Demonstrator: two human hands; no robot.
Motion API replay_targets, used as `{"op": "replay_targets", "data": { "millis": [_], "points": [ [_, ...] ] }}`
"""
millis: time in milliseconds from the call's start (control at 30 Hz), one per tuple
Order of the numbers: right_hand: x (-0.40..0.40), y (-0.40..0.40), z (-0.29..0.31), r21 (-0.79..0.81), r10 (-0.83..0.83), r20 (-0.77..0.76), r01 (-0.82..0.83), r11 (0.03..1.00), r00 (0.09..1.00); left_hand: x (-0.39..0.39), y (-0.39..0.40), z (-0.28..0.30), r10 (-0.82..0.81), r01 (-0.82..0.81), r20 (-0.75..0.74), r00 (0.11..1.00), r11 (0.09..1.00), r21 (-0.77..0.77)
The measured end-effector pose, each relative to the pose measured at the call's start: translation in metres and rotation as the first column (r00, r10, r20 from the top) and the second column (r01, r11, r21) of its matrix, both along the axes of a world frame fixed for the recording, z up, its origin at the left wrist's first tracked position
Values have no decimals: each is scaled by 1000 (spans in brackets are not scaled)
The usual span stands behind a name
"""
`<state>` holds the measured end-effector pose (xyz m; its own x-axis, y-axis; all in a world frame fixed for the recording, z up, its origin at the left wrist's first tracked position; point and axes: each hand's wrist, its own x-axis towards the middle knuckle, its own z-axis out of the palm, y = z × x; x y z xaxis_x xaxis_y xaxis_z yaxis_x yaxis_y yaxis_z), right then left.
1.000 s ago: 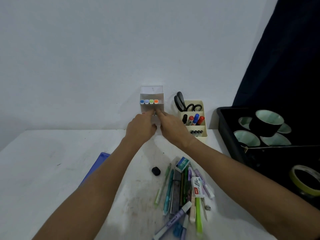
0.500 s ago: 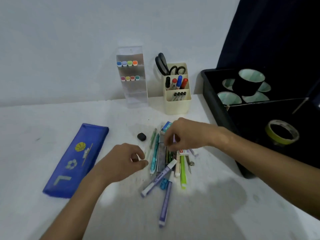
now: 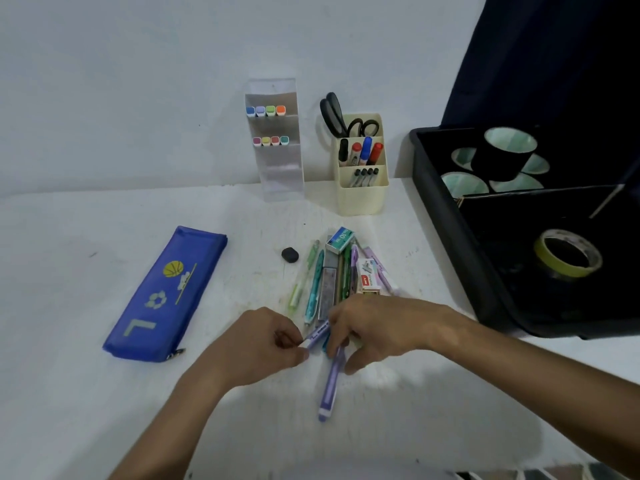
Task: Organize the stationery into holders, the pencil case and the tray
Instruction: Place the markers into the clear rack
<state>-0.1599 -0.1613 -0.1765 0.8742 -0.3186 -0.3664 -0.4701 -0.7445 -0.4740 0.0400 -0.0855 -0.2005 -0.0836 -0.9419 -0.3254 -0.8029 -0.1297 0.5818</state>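
A pile of pens, lead cases and staple boxes (image 3: 341, 271) lies mid-table. My left hand (image 3: 258, 344) pinches the near end of a purple marker (image 3: 317, 336) at the pile's front. My right hand (image 3: 377, 327) curls over the pile's near end, fingers on another purple marker (image 3: 330, 382) that points toward me. The blue pencil case (image 3: 166, 292) lies zipped to the left. A clear holder (image 3: 277, 140) with two rows of highlighters and a cream holder (image 3: 362, 168) with scissors and markers stand by the wall. The black tray (image 3: 446, 237) sits on the right.
A small black eraser (image 3: 290, 254) lies left of the pile. In the tray are several tape rolls, among them a yellow roll (image 3: 568, 254) and a black roll (image 3: 504, 154). A dark curtain hangs behind the tray.
Both hands came back from the clear holder to the pile. My left hand now pinches a purple marker's end; my right hand slid to the pile's near end.
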Motion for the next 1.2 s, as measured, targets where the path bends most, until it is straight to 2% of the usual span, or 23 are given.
{"op": "replay_targets", "data": {
  "millis": [267, 400, 567, 700, 867, 1000, 1067, 1200],
  "points": [
    [7, 12, -7, -28, 61, -2, -61, 998, 998, 3, 9, 6, 86, -86, -7, 996, 996, -29],
    [7, 10, -2, -58, 69, 15, -68, 996, 997, 6, 11, 16, 168, -172, -114, 979, 985, -31],
    [11, -19, 30, -92, -94, 249, 121, 988, 964, 18, 3, 48, 354, -435, -347, 869, 880, -192],
    [20, -51, 57, -65, -236, 486, 304, 950, 842, 34, -18, 70, 420, -548, -384, 822, 767, -334],
    [41, -82, 68, 78, -384, 680, 459, 885, 624, 41, -55, 95, 457, -508, -252, 853, 613, -606],
    [62, -108, 74, 154, -448, 746, 528, 835, 492, 44, -92, 107, 419, -351, -123, 900, 526, -775],
    [71, -121, 69, 141, -455, 759, 565, 813, 466, 45, -110, 105, 414, -268, -29, 910, 534, -802],
    [89, -143, 51, 26, -378, 826, 641, 767, 419, 48, -135, 95, 376, -176, 98, 921, 628, -758]
  ]
}}
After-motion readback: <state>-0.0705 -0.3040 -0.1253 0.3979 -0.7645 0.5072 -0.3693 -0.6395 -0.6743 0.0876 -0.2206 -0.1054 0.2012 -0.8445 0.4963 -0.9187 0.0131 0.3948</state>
